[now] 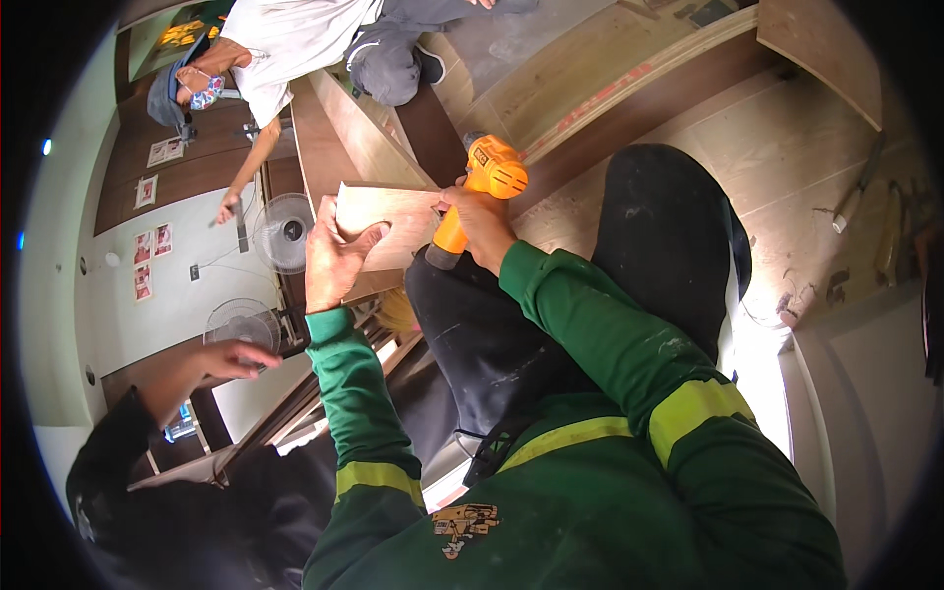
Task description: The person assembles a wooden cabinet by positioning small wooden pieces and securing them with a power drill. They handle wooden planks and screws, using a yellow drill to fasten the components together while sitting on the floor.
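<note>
My left hand [334,254] is closed on the left edge of a pale wooden board [398,211], with the thumb pressed across its face. My right hand [480,218] is wrapped round the grip of an orange cordless drill [497,169]. The drill's dark nose points away from me, toward the upper left. Its lower end hangs close above my left knee. The fingertips of my right hand are next to the board's right edge; whether they touch it I cannot tell.
Long plywood panels [629,93] lie ahead on the wood floor [678,162]. A co-worker in a white shirt [285,44] reaches out at the upper left. Nearer, another person's hand [236,360] extends from a dark sleeve. Two fans [287,232] stand at the left.
</note>
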### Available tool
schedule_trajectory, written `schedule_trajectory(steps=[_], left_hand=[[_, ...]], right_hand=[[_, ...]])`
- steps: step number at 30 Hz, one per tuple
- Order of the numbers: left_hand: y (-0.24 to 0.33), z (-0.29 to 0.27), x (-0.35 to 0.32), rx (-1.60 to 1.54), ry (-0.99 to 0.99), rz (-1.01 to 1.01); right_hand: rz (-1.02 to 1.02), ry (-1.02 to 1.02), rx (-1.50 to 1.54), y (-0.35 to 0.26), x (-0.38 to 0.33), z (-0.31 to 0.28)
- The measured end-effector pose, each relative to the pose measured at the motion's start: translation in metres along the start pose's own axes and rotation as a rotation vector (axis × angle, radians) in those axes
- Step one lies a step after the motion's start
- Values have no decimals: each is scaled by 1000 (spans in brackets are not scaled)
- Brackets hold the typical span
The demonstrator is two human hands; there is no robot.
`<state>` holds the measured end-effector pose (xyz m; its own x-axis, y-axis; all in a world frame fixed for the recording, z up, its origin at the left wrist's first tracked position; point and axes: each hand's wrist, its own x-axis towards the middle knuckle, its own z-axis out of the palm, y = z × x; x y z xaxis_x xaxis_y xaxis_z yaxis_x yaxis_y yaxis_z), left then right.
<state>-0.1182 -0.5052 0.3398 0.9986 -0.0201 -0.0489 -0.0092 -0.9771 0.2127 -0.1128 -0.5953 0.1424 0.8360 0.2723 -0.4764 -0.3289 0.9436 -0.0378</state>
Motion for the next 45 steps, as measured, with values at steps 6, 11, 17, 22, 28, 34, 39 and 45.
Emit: schedule_trajectory(steps=[6, 11, 17, 22, 28, 34, 39, 45], left_hand=[[8, -3, -1, 75, 2, -34], [5, 0, -2, 61, 35, 31], [16, -4, -2, 181, 4, -6], [10, -4, -2, 150, 15, 38], [10, -2, -2, 151, 30, 75], [-7, -6, 0, 187, 43, 17], [12, -12, -10, 299, 51, -33], [6, -11, -17, 381, 193, 41]], right_hand=[[-80, -57, -95, 2, 8, -3], [-101, -122, -63, -2, 8, -4], [-17, -61, -41, -10, 1, 0], [6, -77, 1, -15, -5, 4], [34, -88, 48, -19, -7, 3], [5, -195, 7, -17, -1, 2], [27, -297, -126, -18, -8, -2], [-132, -296, -214, -8, 15, -12]])
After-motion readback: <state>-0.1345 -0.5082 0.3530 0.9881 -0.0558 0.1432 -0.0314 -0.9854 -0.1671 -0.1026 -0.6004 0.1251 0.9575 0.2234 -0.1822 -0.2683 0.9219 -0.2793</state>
